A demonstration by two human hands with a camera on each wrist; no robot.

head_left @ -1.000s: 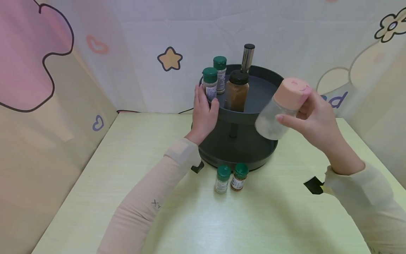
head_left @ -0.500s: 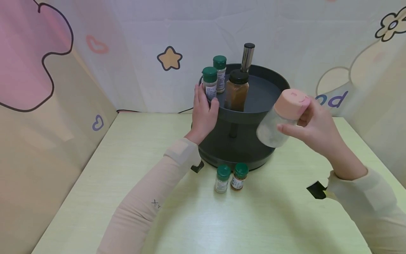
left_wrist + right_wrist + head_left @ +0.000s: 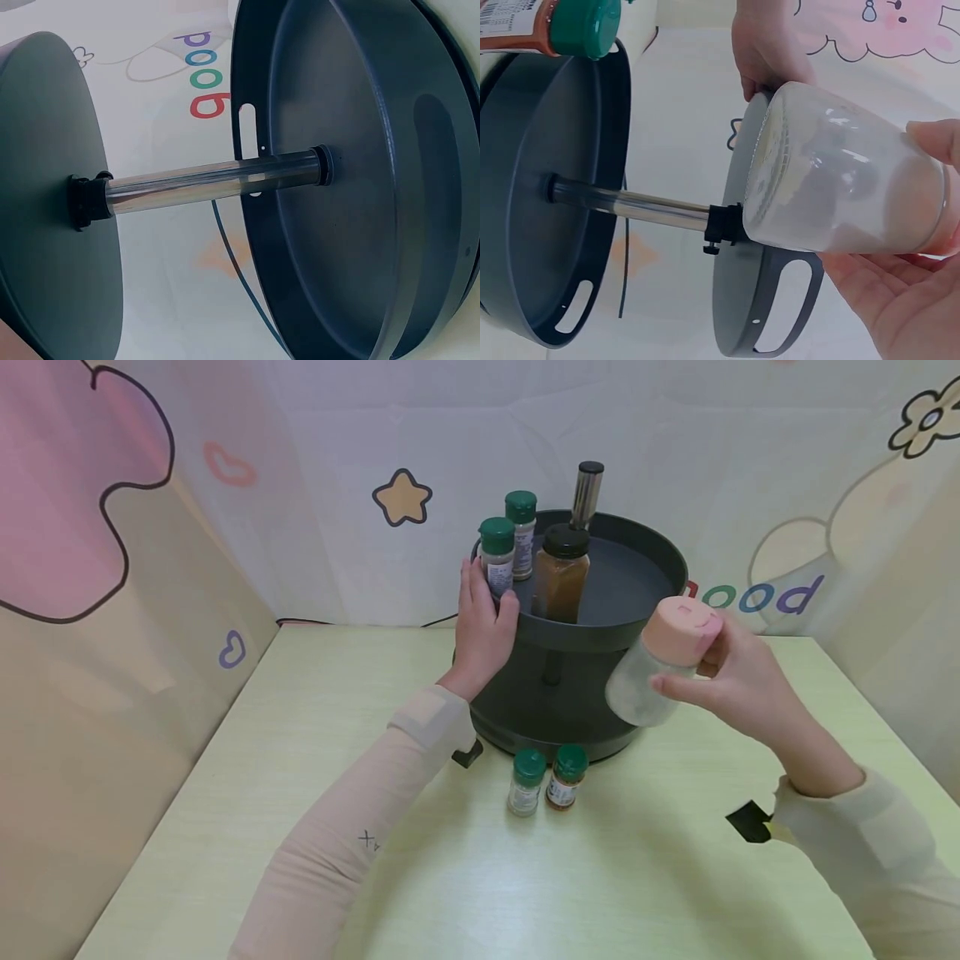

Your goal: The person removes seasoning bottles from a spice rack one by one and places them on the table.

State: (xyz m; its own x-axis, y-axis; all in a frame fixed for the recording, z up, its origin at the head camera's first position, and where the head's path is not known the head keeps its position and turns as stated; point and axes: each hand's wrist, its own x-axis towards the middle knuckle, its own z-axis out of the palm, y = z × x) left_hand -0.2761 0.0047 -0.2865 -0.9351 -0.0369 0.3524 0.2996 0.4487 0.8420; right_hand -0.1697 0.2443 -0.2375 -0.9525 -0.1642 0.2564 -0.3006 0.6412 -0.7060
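Observation:
My right hand (image 3: 742, 689) grips a clear jar (image 3: 637, 689) near its pink lid (image 3: 681, 631). The jar hangs tilted, base toward the left, before the right side of a black two-tier turntable (image 3: 592, 638). In the right wrist view, the jar's glassy wall (image 3: 847, 172) overlaps the upper tier, with the thumb on one side and fingers on the other. My left hand (image 3: 483, 635) rests against the upper tier's left rim, fingers extended. Beside it in that tier stand two green-capped spice bottles (image 3: 498, 560) and a black-capped jar of brown spice (image 3: 561, 581).
Two small green-capped spice bottles (image 3: 526, 783) stand on the table (image 3: 337, 743) in front of the turntable. A metal post (image 3: 217, 184) joins the two tiers, and the lower tier (image 3: 330, 247) has a raised wall. A printed curtain (image 3: 337, 485) hangs behind.
My right hand has lowered the jar from beside the upper tier's rim to a height between the tiers. The left hand stays on the upper tier's rim.

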